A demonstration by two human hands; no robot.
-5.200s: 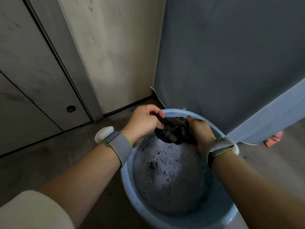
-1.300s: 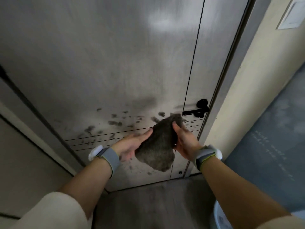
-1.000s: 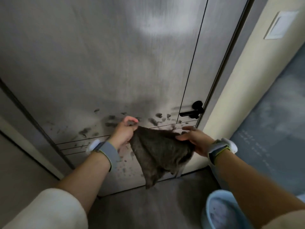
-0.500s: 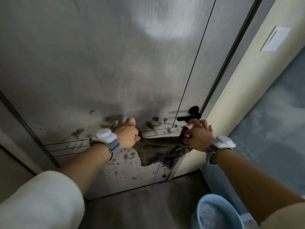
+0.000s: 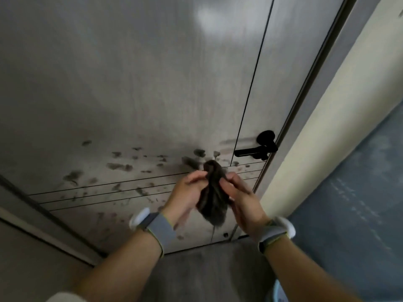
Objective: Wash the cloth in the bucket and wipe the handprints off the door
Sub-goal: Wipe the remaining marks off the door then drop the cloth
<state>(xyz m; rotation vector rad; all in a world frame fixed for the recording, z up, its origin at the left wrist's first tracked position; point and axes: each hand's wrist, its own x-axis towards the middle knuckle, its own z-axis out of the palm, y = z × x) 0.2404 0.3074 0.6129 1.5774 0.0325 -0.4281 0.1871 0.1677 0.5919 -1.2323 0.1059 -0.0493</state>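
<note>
The cloth (image 5: 212, 194) hangs bunched between our two hands, held up in front of the door (image 5: 135, 83) rather than pressed to it. Our left hand (image 5: 185, 198) pinches its left side with thumb and fingers, and our right hand (image 5: 238, 198) grips its right side, so the hands sit close together with the wad clamped between them. Its long axis runs top to bottom: a rounded upper end just above our fingertips, a ragged tail with a loose thread dangling below.

The handprints (image 5: 118, 166) spread as dark smudges across the door's lower panel, mostly up and to the left of the cloth, with a few right beside its upper end and some lower down near our left wrist. Our left hand is the nearer one to the main patch; the black door handle (image 5: 259, 149) lies up and to the right, nearer our right hand.

We judge the next move to be a forward press followed by a sweep to the left. A pale curved edge at the bottom right may be the bucket, but too little shows to tell what it holds.
</note>
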